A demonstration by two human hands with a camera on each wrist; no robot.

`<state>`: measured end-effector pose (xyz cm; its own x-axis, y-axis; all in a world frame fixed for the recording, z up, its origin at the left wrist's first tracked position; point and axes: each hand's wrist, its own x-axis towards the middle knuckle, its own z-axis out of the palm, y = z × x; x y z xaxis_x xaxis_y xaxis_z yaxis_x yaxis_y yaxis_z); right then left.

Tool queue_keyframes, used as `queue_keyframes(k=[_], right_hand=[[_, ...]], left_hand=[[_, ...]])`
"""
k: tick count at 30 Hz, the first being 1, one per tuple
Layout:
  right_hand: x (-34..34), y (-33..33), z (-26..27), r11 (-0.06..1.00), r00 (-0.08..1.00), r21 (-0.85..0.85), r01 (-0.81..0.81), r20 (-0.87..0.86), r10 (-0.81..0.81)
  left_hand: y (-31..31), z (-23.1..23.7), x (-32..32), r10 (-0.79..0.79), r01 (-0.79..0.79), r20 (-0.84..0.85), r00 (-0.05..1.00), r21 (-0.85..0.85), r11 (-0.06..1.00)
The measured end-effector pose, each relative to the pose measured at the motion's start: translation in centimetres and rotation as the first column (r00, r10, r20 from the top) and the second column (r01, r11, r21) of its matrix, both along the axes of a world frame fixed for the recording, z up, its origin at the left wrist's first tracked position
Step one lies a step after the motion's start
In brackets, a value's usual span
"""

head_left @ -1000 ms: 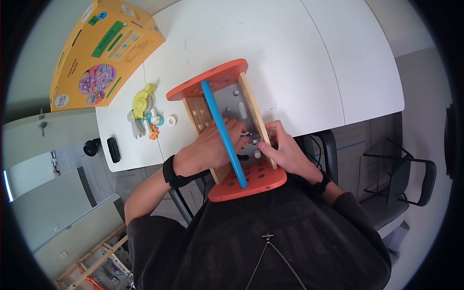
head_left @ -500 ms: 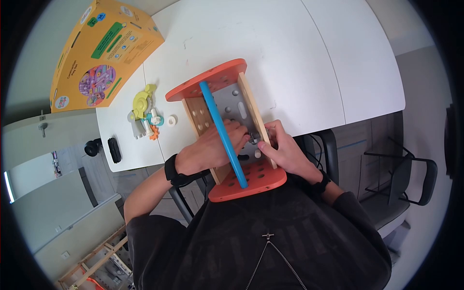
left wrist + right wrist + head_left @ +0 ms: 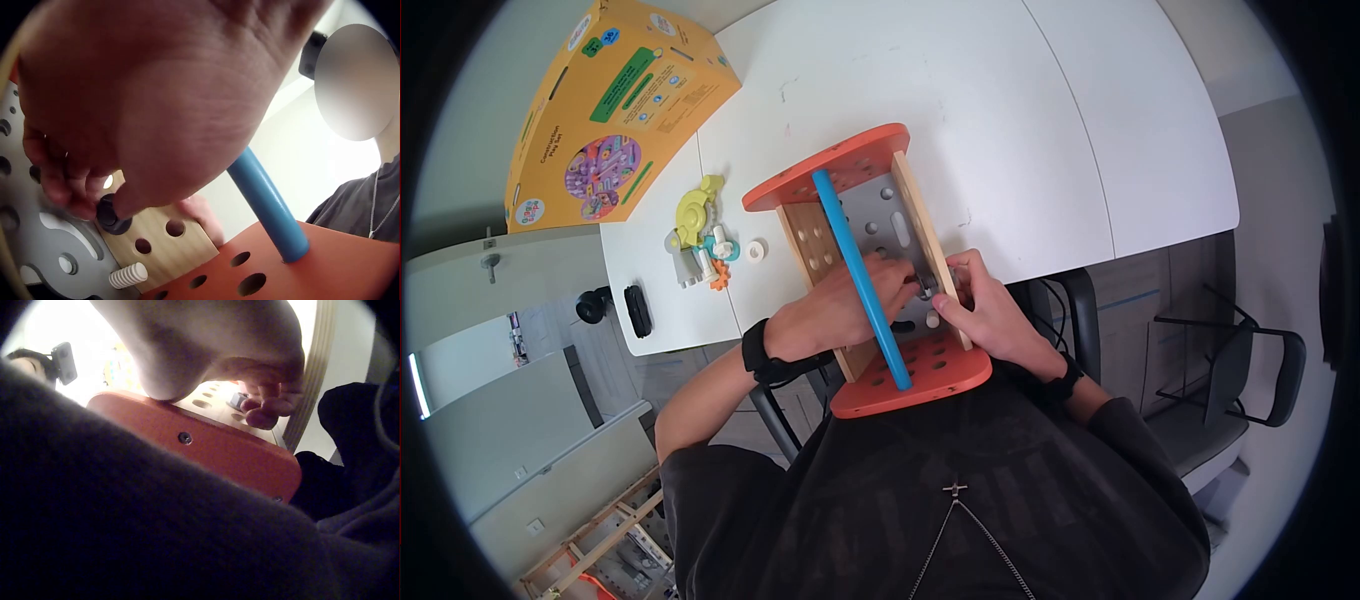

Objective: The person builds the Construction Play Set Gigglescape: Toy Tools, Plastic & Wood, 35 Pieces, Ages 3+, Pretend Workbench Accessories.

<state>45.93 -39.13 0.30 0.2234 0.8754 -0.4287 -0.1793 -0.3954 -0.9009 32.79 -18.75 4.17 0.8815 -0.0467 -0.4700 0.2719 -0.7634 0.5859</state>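
Observation:
A toy toolbox with orange end panels (image 3: 912, 385), wooden sides (image 3: 922, 215) and a blue bar handle (image 3: 855, 265) stands at the table edge against the person's front. My left hand (image 3: 850, 300) reaches under the handle into the box. Its thumb and fingers pinch a dark grey round nut (image 3: 114, 215) close against the inner face of one wooden side. Outside that side, my right hand (image 3: 990, 310) has curled fingers at a grey hexagonal bolt head (image 3: 237, 400), its thumb by the panel's upper edge. A white threaded screw (image 3: 129, 275) pokes up nearby inside.
Left on the white table (image 3: 1000, 120) lie a lime-green toy piece (image 3: 695, 212), an orange gear (image 3: 719, 275), a white ring (image 3: 756, 250) and other small parts. A yellow box (image 3: 615, 120) stands behind them. A black case (image 3: 638, 312) lies near the left edge.
Both hands stay at the same spot on the toolbox. The left fingers shift very slightly around the nut; the toolbox hardly moves.

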Motion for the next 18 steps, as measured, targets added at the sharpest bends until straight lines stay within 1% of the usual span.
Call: queue_keyframes(k=[2,4,7,9,10,13,16,18], right_hand=[[-0.2,0.0,-0.4,0.999,1.000,0.030,0.022,-0.013,-0.022],[0.0,0.0,0.0,1.000,0.999,0.016,0.017,-0.039,-0.016],[0.1,0.0,0.5,1.000,0.999,-0.002,0.004,-0.041,-0.004],[0.1,0.1,0.4,1.000,1.000,-0.003,0.001,-0.023,-0.001],[0.0,0.0,0.2,1.000,1.000,0.001,0.004,-0.011,-0.004],[-0.1,0.0,0.0,1.000,1.000,0.012,0.014,-0.011,-0.014],[-0.1,0.0,0.0,1.000,1.000,0.016,0.006,0.011,-0.006],[0.0,0.1,0.2,1.000,1.000,0.002,-0.004,0.017,0.004]], left_hand=[[-0.2,1.1,0.3,0.065,-0.066,-0.024,0.998,-0.030,0.997],[-0.5,2.2,0.8,0.132,-0.135,-0.071,0.989,-0.039,0.990],[-0.3,1.1,0.6,0.115,-0.117,-0.070,0.991,-0.028,0.993],[0.1,-0.7,0.2,0.024,-0.024,-0.038,0.999,-0.002,1.000],[0.1,-0.5,0.5,-0.022,0.022,-0.023,0.999,0.012,1.000],[-0.2,1.7,0.8,0.110,-0.109,0.001,0.994,-0.069,0.992],[-0.2,1.3,0.7,0.136,-0.137,-0.017,0.991,-0.065,0.988],[0.2,0.6,0.9,0.049,-0.050,-0.094,0.994,-0.006,0.999]])
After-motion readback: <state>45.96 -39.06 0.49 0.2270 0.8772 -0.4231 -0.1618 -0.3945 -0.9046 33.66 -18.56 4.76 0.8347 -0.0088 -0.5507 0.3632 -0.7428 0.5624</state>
